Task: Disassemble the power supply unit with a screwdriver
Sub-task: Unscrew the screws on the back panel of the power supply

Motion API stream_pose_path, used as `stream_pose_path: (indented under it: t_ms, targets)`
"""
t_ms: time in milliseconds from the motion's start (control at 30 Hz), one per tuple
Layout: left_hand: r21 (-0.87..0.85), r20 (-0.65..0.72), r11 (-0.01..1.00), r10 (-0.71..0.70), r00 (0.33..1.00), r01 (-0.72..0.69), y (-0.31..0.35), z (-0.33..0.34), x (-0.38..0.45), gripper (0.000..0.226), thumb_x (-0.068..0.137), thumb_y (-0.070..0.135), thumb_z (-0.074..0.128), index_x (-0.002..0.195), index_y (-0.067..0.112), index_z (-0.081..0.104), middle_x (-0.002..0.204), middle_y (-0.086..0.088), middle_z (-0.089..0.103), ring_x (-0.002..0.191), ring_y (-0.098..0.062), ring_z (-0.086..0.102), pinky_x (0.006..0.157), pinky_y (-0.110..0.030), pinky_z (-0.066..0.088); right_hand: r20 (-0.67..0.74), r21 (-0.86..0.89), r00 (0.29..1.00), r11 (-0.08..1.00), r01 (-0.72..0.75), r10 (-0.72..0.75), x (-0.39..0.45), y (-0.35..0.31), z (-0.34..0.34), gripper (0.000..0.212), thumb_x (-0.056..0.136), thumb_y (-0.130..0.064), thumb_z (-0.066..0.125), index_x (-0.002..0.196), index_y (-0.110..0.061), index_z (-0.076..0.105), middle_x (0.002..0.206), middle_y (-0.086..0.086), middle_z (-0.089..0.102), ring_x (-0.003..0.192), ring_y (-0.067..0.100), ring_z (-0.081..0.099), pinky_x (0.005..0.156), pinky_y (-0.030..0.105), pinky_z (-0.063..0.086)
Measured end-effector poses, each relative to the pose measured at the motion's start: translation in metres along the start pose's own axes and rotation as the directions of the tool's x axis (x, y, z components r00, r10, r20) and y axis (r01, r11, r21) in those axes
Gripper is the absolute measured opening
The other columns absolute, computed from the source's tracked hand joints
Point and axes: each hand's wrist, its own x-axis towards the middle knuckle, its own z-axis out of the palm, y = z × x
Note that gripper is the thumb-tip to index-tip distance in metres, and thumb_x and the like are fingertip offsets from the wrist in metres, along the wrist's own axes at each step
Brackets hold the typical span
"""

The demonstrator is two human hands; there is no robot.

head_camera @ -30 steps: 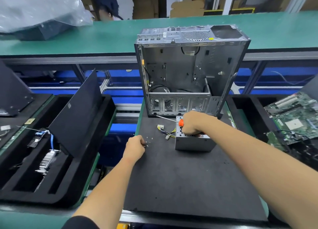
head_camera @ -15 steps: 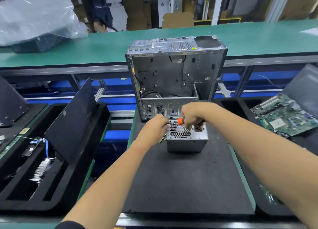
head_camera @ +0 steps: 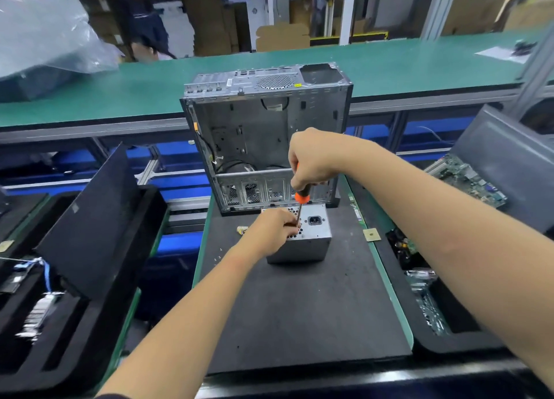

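Observation:
A grey metal power supply unit [head_camera: 311,242] stands on the black foam mat [head_camera: 299,308], its vented face with the power socket turned up. My right hand [head_camera: 311,158] grips the orange-and-black handle of a screwdriver [head_camera: 300,200] held almost upright above the unit. The shaft runs down to the vented face. My left hand [head_camera: 274,230] rests on the unit's left top edge and pinches the shaft near its tip. The tip itself is hidden by my fingers.
An empty computer case [head_camera: 263,140] stands open just behind the unit. Several small screws [head_camera: 218,256] and a cable plug [head_camera: 242,229] lie on the mat to the left. Black foam trays [head_camera: 90,248] flank the mat; a motherboard [head_camera: 467,179] lies at right.
My right hand has risen and tipped the screwdriver upright over the unit. My left hand came over from the screws at left to the unit and took the shaft.

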Motion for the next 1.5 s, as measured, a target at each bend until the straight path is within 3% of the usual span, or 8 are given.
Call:
stream_pose_path:
  t_ms: [100,267,567,967,1100,1200,1333,1500]
  targets:
    - [0.003,0.001,0.999,-0.039,0.999,0.039,-0.002,0.007,-0.003,0.011,0.090,0.007,0.060,0.089,0.006,0.071,0.097,-0.006,0.065,0.092,-0.022,0.058,0.084,-0.026,0.043,0.009,0.010,1.000,1.000,-0.003,0.003,0.001,0.003,0.008,0.020,0.072,-0.021,0.073,0.075,-0.001,0.070,0.058,0.007,0.067,0.051,0.019,0.056,0.044,0.020,0.038]
    - [-0.039,-0.038,0.998,-0.050,0.998,0.049,-0.003,0.011,-0.004,0.015,0.091,0.006,0.059,0.096,0.007,0.073,0.099,-0.003,0.062,0.094,-0.015,0.056,0.082,-0.014,0.037,0.021,0.013,1.000,1.000,0.000,0.000,0.003,0.011,0.014,0.019,0.074,-0.022,0.073,0.074,-0.004,0.067,0.070,0.011,0.071,0.056,0.021,0.059,0.045,0.020,0.036]
    - [-0.009,-0.038,1.000,-0.019,0.999,0.019,0.001,0.017,0.001,0.009,0.086,0.008,0.064,0.085,0.009,0.073,0.091,-0.005,0.063,0.089,-0.020,0.057,0.084,-0.034,0.046,0.019,0.008,1.000,1.000,0.018,-0.019,0.000,0.016,0.015,0.019,0.075,-0.023,0.072,0.076,-0.005,0.066,0.072,0.012,0.070,0.058,0.022,0.058,0.046,0.023,0.038]
    - [-0.046,-0.132,0.998,0.028,0.991,-0.034,-0.004,0.024,-0.003,0.013,0.081,0.001,0.068,0.079,0.013,0.074,0.078,0.006,0.057,0.076,-0.009,0.053,0.069,-0.010,0.038,-0.001,-0.025,0.999,0.998,0.051,-0.051,-0.004,0.016,0.018,0.030,0.075,-0.025,0.072,0.085,0.003,0.071,0.069,0.010,0.060,0.060,0.022,0.047,0.052,0.026,0.039]
    - [-0.031,-0.124,0.999,0.026,0.992,-0.030,-0.005,0.024,-0.002,0.012,0.081,0.002,0.068,0.078,0.013,0.073,0.078,0.004,0.058,0.076,-0.012,0.053,0.070,-0.018,0.039,0.023,-0.111,0.993,0.987,0.116,-0.114,-0.008,0.011,0.017,0.026,0.077,-0.025,0.071,0.078,0.000,0.066,0.065,0.006,0.056,0.059,0.019,0.046,0.054,0.028,0.041]
    - [-0.031,-0.098,0.999,0.011,0.995,-0.014,-0.006,0.022,0.001,0.010,0.080,0.002,0.069,0.077,0.010,0.074,0.079,-0.002,0.062,0.076,-0.017,0.055,0.068,-0.023,0.040,0.038,-0.228,0.984,0.958,0.176,-0.172,-0.012,-0.002,0.022,0.026,0.081,-0.023,0.061,0.063,-0.010,0.047,0.062,0.003,0.047,0.057,0.020,0.044,0.049,0.027,0.035]
    - [-0.067,-0.042,0.998,-0.019,0.999,0.016,-0.007,0.016,0.001,0.008,0.081,0.004,0.070,0.084,0.009,0.075,0.087,-0.001,0.065,0.077,-0.013,0.056,0.064,-0.008,0.036,0.085,-0.336,0.982,0.923,0.187,-0.168,-0.008,-0.016,0.022,0.029,0.090,-0.021,0.048,0.063,-0.012,0.045,0.065,0.003,0.047,0.054,0.017,0.041,0.047,0.027,0.030]
    - [-0.129,0.015,0.991,-0.012,1.000,0.014,-0.008,0.010,-0.003,0.012,0.080,0.001,0.071,0.089,0.008,0.075,0.085,0.002,0.063,0.070,0.001,0.053,0.066,-0.006,0.038,0.206,-0.382,0.950,0.874,0.300,-0.235,-0.006,-0.020,0.020,0.019,0.084,-0.014,0.058,0.067,-0.011,0.051,0.065,0.004,0.054,0.062,0.020,0.048,0.056,0.033,0.044]
